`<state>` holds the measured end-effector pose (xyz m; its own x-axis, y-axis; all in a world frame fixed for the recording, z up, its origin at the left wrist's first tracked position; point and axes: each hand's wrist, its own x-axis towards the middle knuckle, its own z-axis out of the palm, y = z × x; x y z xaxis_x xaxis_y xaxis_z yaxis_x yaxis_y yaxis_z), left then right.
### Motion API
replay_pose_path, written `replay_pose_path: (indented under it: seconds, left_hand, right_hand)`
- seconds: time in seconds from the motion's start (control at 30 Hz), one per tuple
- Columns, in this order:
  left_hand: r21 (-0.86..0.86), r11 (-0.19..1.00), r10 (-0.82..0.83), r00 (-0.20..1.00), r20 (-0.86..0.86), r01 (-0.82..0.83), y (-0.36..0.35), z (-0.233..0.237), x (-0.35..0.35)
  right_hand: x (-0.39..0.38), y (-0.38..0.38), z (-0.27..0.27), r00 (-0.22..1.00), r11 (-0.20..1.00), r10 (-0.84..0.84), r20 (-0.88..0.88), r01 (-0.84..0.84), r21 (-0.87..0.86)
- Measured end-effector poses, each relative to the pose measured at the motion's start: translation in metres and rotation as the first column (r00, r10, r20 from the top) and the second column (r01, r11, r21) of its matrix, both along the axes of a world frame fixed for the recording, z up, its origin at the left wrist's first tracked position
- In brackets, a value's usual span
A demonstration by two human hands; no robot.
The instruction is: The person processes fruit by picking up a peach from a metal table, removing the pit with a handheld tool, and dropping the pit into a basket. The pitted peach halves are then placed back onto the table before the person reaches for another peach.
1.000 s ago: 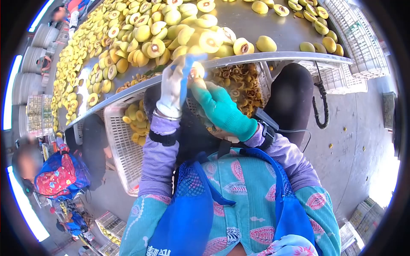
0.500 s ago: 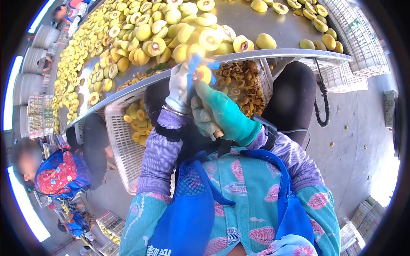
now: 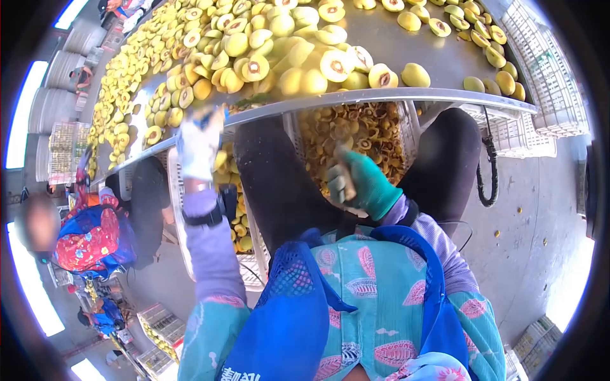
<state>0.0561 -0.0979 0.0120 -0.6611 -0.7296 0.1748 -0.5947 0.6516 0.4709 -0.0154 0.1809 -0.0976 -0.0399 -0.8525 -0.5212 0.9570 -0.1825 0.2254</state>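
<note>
My left hand (image 3: 199, 143), in a white glove with blue fingertips, is smeared by motion at the table's front edge, above a white crate (image 3: 180, 213) of yellow fruit pieces. Whether it holds anything is unclear. My right hand (image 3: 365, 182), in a green glove, is curled round what looks like a small tan handle, over the crate of brown and yellow scraps (image 3: 375, 130) between my knees. Halved yellow fruits (image 3: 337, 65) with brown centres lie heaped on the metal table (image 3: 375, 38), mostly at its left and middle.
White crates (image 3: 546, 70) are stacked at the table's right end. A black coiled cord (image 3: 489, 171) hangs below the edge. On the left sits a person (image 3: 92, 244) in a red patterned top and blue apron. Round bins (image 3: 57, 105) stand farther left.
My hands, together at the table edge before, have separated. The left has moved left; the right has come down over the scraps crate. The yellow fruit piece between them no longer shows there.
</note>
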Motion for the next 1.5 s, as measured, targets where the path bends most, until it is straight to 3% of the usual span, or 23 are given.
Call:
replay_pose_path:
  seconds: [0.07, 0.13, 0.2, 0.23, 0.33, 0.37, 0.43, 0.53, 0.57, 0.6, 0.67, 0.73, 0.8, 0.87, 0.9, 1.0, 1.07, 1.13, 1.23, 1.3, 1.37, 1.43, 1.5]
  left_hand:
    - [-0.128, 0.981, -0.159, 0.981, -0.114, 0.144, -0.021, -0.006, -0.053]
    - [-0.242, 0.937, -0.211, 0.960, 0.184, 0.253, -0.027, -0.017, -0.114]
    - [-0.329, 0.827, -0.394, 0.888, 0.239, 0.455, -0.030, -0.042, -0.140]
    - [-0.111, 0.891, -0.386, 0.865, 0.321, 0.439, -0.028, -0.026, -0.143]
    - [0.053, 0.911, -0.411, 0.886, 0.215, 0.410, -0.020, -0.022, -0.125]
    - [0.089, 0.916, -0.400, 0.905, 0.147, 0.391, -0.011, -0.023, -0.115]
    - [0.436, 0.790, -0.348, 0.900, -0.261, 0.432, -0.004, -0.031, -0.098]
    - [0.683, 0.465, -0.082, 0.796, -0.600, 0.563, 0.032, -0.022, -0.074]
    - [0.712, 0.350, 0.014, 0.756, -0.654, 0.609, 0.047, -0.018, -0.072]
    - [0.672, 0.390, 0.021, 0.723, -0.690, 0.630, 0.056, -0.022, -0.074]
    - [0.618, 0.444, -0.177, 0.740, -0.649, 0.649, 0.070, -0.017, -0.074]
    - [0.422, 0.598, -0.301, 0.678, -0.670, 0.682, 0.081, -0.023, -0.079]
    - [0.408, 0.605, -0.283, 0.664, -0.692, 0.683, 0.087, -0.025, -0.081]
    - [0.584, 0.461, -0.114, 0.698, -0.707, 0.668, 0.091, -0.024, -0.080]
    - [0.466, 0.584, -0.205, 0.677, -0.707, 0.664, 0.096, -0.021, -0.080]
    - [0.506, 0.516, -0.081, 0.627, -0.775, 0.691, 0.103, -0.020, -0.081]
    - [0.597, 0.494, -0.004, 0.689, -0.725, 0.632, 0.103, -0.025, -0.082]
    - [0.651, 0.459, 0.048, 0.715, -0.698, 0.605, 0.106, -0.028, -0.084]
    - [0.637, 0.418, 0.076, 0.674, -0.735, 0.648, 0.115, -0.027, -0.086]
    - [0.632, 0.476, -0.069, 0.742, -0.666, 0.612, 0.103, -0.041, -0.087]
    - [0.686, 0.277, -0.079, 0.728, -0.681, 0.673, 0.106, -0.036, -0.089]
    - [0.739, 0.308, -0.056, 0.787, -0.615, 0.599, 0.099, -0.058, -0.091]
    - [0.817, 0.297, 0.087, 0.838, -0.539, 0.494, 0.117, -0.035, -0.090]
  right_hand:
    - [0.007, -0.004, 0.034, 0.924, 0.989, 0.136, -0.358, -0.102, 0.111]
    - [0.008, -0.012, 0.057, 0.760, 0.975, 0.193, -0.620, -0.075, 0.211]
    - [0.005, -0.016, 0.069, 0.587, 0.964, 0.186, -0.788, 0.045, 0.261]
    - [0.001, -0.019, 0.081, 0.503, 0.959, 0.162, -0.849, 0.124, 0.256]
    - [-0.009, -0.033, 0.092, 0.432, 0.947, 0.144, -0.890, 0.201, 0.250]
    - [-0.011, -0.043, 0.084, 0.211, 0.927, 0.126, -0.969, 0.324, 0.191]
    - [-0.017, -0.064, 0.059, -0.269, 0.864, 0.146, -0.952, 0.503, -0.009]
    - [-0.017, -0.075, 0.048, -0.318, 0.840, 0.272, -0.908, 0.538, 0.063]
    - [-0.019, -0.074, 0.042, -0.441, 0.796, 0.343, -0.829, 0.605, 0.008]
    - [-0.021, -0.073, 0.038, -0.541, 0.750, 0.421, -0.728, 0.659, -0.057]
    - [-0.023, -0.068, 0.033, -0.567, 0.719, 0.452, -0.688, 0.688, -0.095]
    - [-0.021, -0.061, 0.040, -0.440, 0.755, 0.343, -0.830, 0.654, -0.034]
    - [-0.015, -0.056, 0.055, -0.325, 0.768, 0.264, -0.908, 0.641, -0.006]
    - [-0.014, -0.055, 0.062, -0.205, 0.792, 0.225, -0.952, 0.608, 0.056]
    - [-0.013, -0.054, 0.063, -0.141, 0.808, 0.231, -0.963, 0.579, 0.109]
    - [-0.011, -0.052, 0.064, -0.189, 0.816, 0.251, -0.949, 0.569, 0.102]
    - [-0.008, -0.050, 0.073, -0.025, 0.847, 0.280, -0.960, 0.478, 0.234]
    - [-0.008, -0.041, 0.110, 0.391, 0.868, 0.374, -0.841, 0.172, 0.466]
    - [-0.001, -0.036, 0.110, 0.422, 0.892, 0.327, -0.846, 0.159, 0.424]
    - [0.002, -0.033, 0.110, 0.445, 0.898, 0.307, -0.841, 0.156, 0.411]
    - [0.005, -0.031, 0.105, 0.455, 0.907, 0.264, -0.850, 0.182, 0.379]
    - [0.006, -0.033, 0.099, 0.494, 0.927, 0.209, -0.844, 0.173, 0.332]
    - [0.003, -0.028, 0.097, 0.551, 0.968, 0.120, -0.826, 0.119, 0.221]
